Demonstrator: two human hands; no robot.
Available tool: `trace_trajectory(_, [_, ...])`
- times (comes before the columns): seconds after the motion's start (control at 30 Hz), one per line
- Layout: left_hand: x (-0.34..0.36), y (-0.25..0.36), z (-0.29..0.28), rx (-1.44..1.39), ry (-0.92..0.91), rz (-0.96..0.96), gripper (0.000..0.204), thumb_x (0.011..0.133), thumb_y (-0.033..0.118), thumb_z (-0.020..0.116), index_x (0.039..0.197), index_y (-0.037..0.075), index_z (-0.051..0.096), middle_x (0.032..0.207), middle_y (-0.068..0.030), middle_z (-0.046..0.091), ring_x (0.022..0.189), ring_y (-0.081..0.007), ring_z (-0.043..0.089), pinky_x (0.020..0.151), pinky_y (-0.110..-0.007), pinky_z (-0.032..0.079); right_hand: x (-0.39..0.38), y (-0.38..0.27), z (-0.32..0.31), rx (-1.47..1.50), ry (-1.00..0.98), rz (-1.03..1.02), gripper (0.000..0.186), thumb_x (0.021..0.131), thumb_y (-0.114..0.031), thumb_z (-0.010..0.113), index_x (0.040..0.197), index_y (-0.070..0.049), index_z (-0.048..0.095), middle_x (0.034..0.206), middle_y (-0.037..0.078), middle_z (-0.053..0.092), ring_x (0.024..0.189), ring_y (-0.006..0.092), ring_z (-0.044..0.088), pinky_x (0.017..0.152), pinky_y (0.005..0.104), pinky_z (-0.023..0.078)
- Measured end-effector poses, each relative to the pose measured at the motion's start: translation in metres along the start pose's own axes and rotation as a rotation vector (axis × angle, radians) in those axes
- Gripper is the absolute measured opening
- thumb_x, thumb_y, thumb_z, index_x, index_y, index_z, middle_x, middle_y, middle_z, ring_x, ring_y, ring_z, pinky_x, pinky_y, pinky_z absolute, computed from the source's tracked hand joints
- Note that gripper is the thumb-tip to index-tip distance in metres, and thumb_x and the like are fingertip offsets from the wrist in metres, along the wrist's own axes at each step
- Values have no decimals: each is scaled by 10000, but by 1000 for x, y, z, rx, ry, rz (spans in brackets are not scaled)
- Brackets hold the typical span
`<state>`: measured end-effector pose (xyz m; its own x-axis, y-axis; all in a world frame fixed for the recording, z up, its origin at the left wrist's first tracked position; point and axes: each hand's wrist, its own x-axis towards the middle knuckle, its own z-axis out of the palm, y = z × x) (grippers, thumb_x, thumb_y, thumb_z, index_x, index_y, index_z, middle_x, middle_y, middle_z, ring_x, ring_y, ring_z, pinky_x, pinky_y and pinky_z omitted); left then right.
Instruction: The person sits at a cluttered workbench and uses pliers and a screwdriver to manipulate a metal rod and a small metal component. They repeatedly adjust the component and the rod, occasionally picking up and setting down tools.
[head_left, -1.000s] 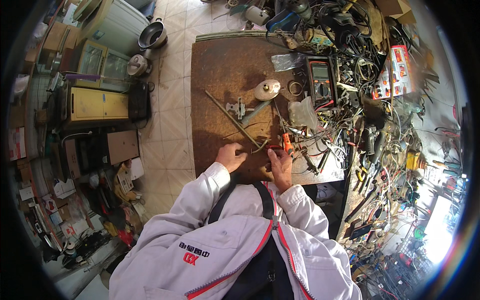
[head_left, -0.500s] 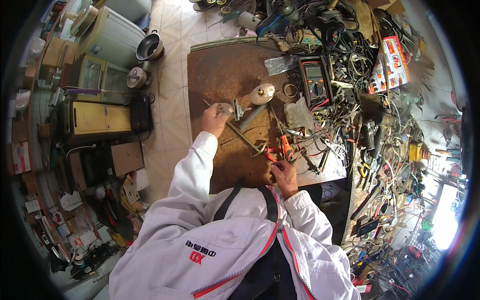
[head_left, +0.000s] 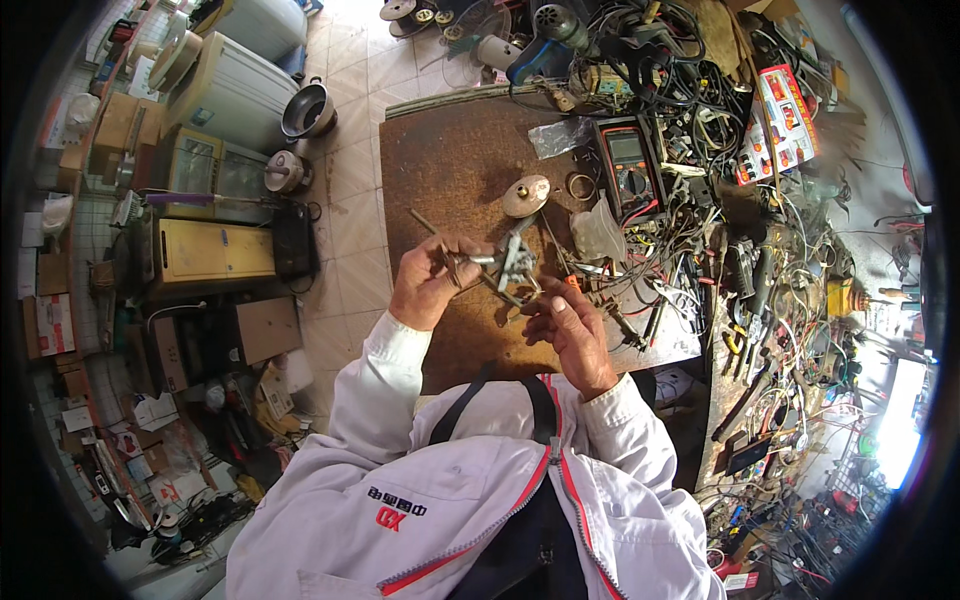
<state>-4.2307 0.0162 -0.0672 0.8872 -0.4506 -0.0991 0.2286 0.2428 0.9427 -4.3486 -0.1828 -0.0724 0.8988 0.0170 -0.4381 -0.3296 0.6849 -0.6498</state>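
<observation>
Crosswise, metal bracket (head_left: 512,262) between hands.

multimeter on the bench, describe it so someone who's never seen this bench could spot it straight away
Start at the brown rusty metal work plate in the middle of the cluttered bench. At its far right edge, beside the tangle of wires, lies the dark handheld multimeter with a red border, just right of a round brass-coloured disc. Nothing else near it has a grey display above a round dial.
</observation>
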Motion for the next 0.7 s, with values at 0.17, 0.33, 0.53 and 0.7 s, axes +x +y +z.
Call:
trace_trajectory(0.17, [-13,-2,3,-64,-140,-17,240,842,-50,692,1051,19,594,1056,-97,662,1048,-188,641,943,-329,502,0,-14,20,-53,-144,-43,596,930,-177,653,1428,-2,375,1071,100,637,880,154,610,780,312,518])
trace_trajectory(0.33, [-23,-5,12,-159,-84,-17,313,845,-54,687,1130,28,587,1058,-116,678,1020,-207,664,921,-346,529,-10,-4,26,-17,-159,5,566,884,-41,686,1367,25,397,1095,92,629,906,144,599,788,310,519])
trace_trajectory(0.53, [-30,-7,32,-182,-8,-91,319,844,21,714,1135,28,583,1016,-98,677,973,-205,662,888,-354,537,-15,13,31,93,-77,-40,493,885,-18,689,1277,19,393,1111,106,616,973,161,617,790,289,544])
trace_trajectory(0.7, [-36,-16,41,-181,47,-149,268,891,65,684,1145,24,610,1040,-98,683,954,-176,657,864,-323,542,-16,16,36,38,-13,-74,525,869,-47,725,1259,33,383,1052,118,648,919,158,640,755,269,548])
